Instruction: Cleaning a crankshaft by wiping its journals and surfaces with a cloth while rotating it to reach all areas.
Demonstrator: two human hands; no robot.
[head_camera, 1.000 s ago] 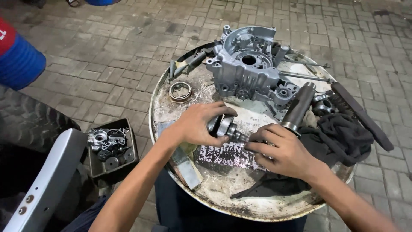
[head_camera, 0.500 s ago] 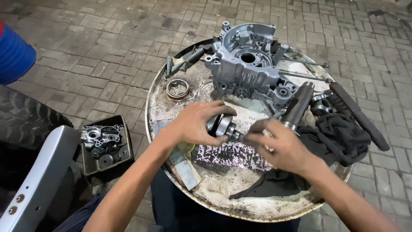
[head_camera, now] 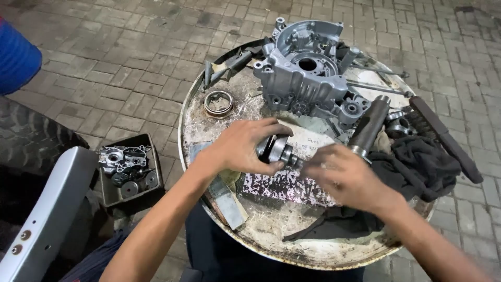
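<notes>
Head view: the left hand [head_camera: 242,146] wraps over a small steel shaft assembly [head_camera: 279,150], a stack of dark rings and collars on a stub shaft, held just above the middle of the round drum-top table [head_camera: 209,117]. Its fingers [head_camera: 271,130] curl closed around the thick end. The right hand [head_camera: 342,175] meets the thin end of the shaft from the other side; it is blurred, so I cannot tell whether its fingers pinch the stub or only touch it.

The part looks like solid machined steel: heavy for its bulk, fully stiff, and probably oily, so likely slick on the smooth collars. The stepped thick end is the surer hold, since the shoulders stop it from sliding through the palm.

Behind it stands a grey cast engine case [head_camera: 305,78], with a bearing ring [head_camera: 218,103] to its left and a dark rag [head_camera: 412,164] to the right. On the paving beside the table, a black tray [head_camera: 128,169] holds small metal parts.
</notes>
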